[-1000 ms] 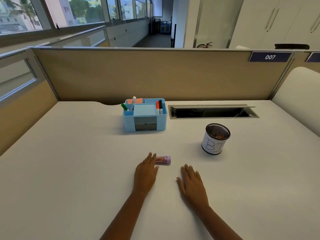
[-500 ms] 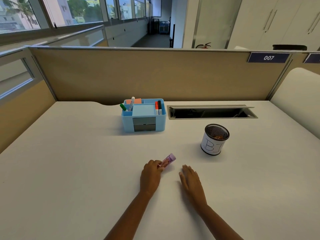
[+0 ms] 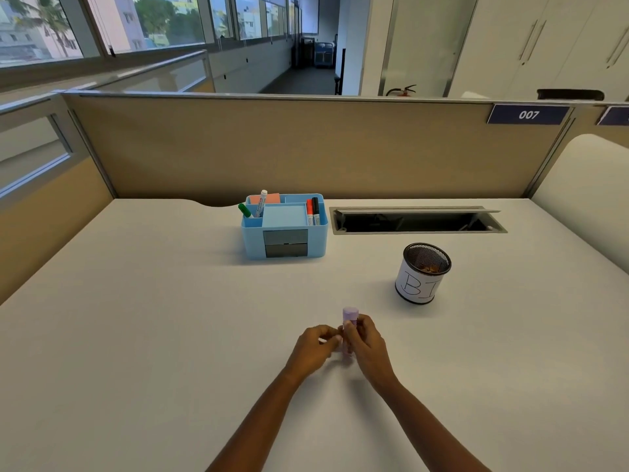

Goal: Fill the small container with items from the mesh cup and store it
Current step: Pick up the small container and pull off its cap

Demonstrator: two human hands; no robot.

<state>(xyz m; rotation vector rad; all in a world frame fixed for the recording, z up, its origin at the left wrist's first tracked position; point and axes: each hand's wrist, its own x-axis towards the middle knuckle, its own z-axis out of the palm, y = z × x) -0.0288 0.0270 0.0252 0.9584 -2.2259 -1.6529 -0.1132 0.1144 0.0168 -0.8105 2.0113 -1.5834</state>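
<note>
A small purple container (image 3: 350, 318) with a purple cap stands upright between my two hands just above the white desk (image 3: 153, 335). My left hand (image 3: 315, 349) pinches its lower part from the left. My right hand (image 3: 369, 347) wraps around it from the right. Only the cap and a strip of the body show between my fingers. The black mesh cup (image 3: 423, 272), wrapped in white paper marked "BI", stands to the far right with small brownish items in its bottom.
A blue desk organiser (image 3: 285, 229) with markers, sticky notes and two grey drawers sits at the back centre. An open cable slot (image 3: 417, 221) lies to its right. A beige partition (image 3: 306, 148) closes off the back of the desk.
The container lay on its side beside my left hand; my left hand picked it up, turned it upright, and my right hand left the desk and joined the grip.
</note>
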